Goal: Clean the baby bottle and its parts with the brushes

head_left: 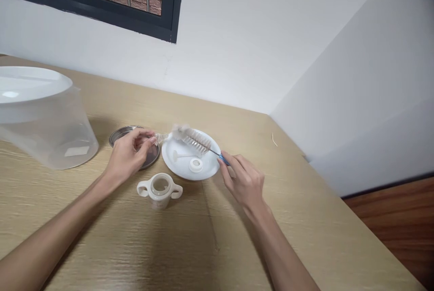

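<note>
My left hand (pixel 130 148) is closed on a small clear part (pixel 161 138), above a round metal tray (pixel 151 157). Between my right hand's (pixel 242 178) fingers is the blue handle of a bottle brush (pixel 195 139). The brush's bristles are over a white plate (pixel 190 176), their tip close to the clear part. On the plate lie a white ring (pixel 195 165) and a thin white piece (pixel 176 155) with a wider end. A two-handled cup (pixel 160 191) stands upright and open in front of the plate.
A large translucent bin (pixel 64 133) with a white lid stands at the left on the wooden table (pixel 183 246). A thin pale strip (pixel 274 139) lies at the back right. Behind the table are white walls and a dark-framed window (pixel 172 6).
</note>
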Tool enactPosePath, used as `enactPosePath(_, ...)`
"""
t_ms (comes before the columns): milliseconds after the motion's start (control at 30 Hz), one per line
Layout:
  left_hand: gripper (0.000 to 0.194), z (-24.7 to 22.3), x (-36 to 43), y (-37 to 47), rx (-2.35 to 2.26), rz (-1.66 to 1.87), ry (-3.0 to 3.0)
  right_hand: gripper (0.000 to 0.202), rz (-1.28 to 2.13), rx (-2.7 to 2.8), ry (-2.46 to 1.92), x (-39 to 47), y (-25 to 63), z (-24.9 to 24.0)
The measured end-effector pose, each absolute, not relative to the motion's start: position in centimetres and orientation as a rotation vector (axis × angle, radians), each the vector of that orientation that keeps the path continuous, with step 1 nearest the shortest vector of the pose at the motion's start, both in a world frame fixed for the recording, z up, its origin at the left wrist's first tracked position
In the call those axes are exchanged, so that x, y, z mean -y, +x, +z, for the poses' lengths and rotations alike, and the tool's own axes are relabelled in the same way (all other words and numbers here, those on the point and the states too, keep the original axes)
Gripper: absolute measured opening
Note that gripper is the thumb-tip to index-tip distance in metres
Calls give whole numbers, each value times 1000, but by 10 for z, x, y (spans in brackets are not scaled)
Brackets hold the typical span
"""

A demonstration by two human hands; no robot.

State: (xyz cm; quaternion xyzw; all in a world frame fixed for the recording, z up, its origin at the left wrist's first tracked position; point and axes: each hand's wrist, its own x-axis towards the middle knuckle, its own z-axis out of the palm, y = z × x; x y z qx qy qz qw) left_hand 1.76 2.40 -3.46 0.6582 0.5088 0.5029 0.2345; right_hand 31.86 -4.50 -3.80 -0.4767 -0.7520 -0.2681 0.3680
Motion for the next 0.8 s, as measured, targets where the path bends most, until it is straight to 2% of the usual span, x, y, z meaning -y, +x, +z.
enactPosePath(500, 26, -32, -22, 17, -1373, 1357, 1896, 26, -615, 1903, -1154, 46, 316, -39)
enactPosePath(667, 36, -31, -23, 17, -1330, 1344, 1807, 21, -616, 1914, -1272, 40, 320, -41)
enactPosePath(800, 50, -25, -22, 20, -1168, 1360, 1537, 23, -478, 1814, -1222, 40, 322, -39)
